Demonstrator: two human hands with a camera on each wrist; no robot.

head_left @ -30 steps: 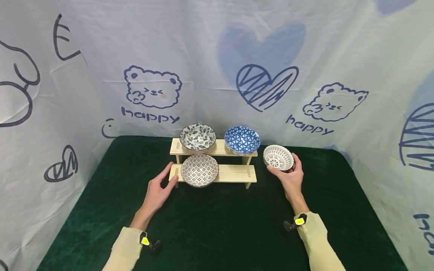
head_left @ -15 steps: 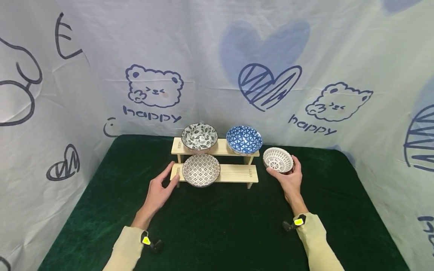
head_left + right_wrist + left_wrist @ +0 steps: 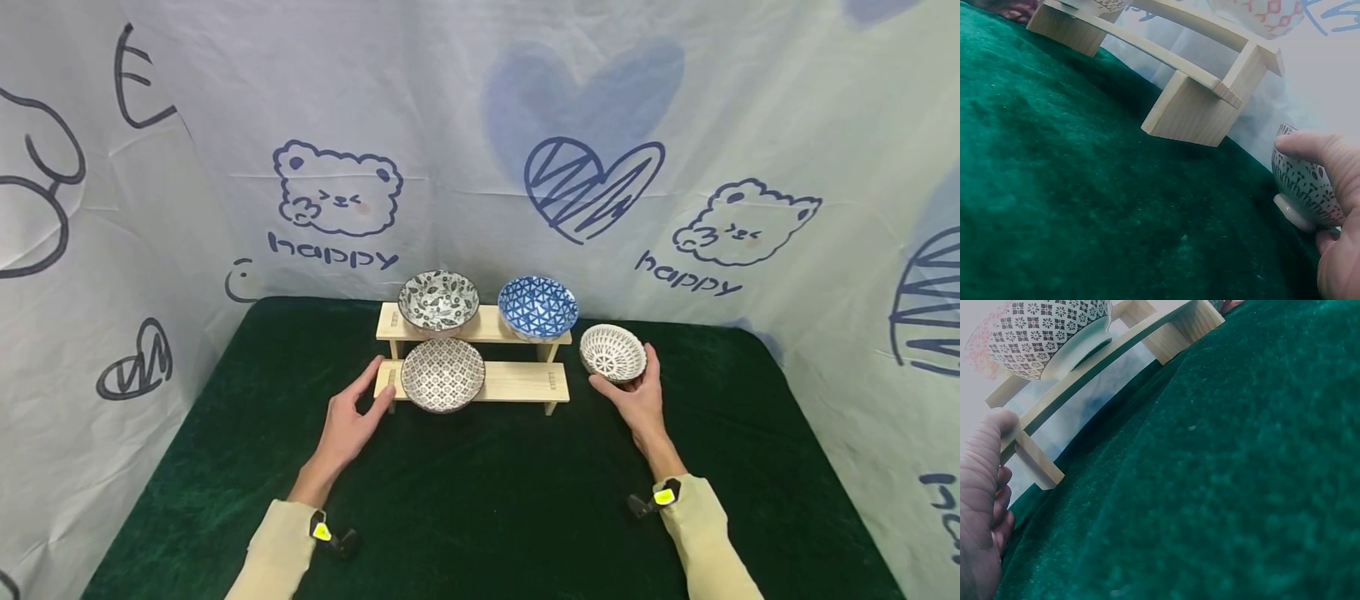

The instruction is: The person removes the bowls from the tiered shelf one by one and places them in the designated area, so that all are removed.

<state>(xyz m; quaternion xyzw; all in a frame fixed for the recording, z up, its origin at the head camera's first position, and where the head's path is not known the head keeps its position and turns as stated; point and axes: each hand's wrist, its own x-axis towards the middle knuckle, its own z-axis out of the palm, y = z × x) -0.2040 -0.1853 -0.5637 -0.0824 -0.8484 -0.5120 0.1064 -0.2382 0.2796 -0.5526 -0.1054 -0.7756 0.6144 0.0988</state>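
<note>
r hand [image 3: 1349, 181] part-hides wht bowl [image 3: 1297, 181]

One high view, two low

The head camera looks forward and down on the wooden stand [image 3: 519, 382]. Both wrist cameras look across the green cloth [image 3: 487, 500], close and tilted, sharing the stand's lower tier [image 3: 1066, 395] from opposite ends.
</note>
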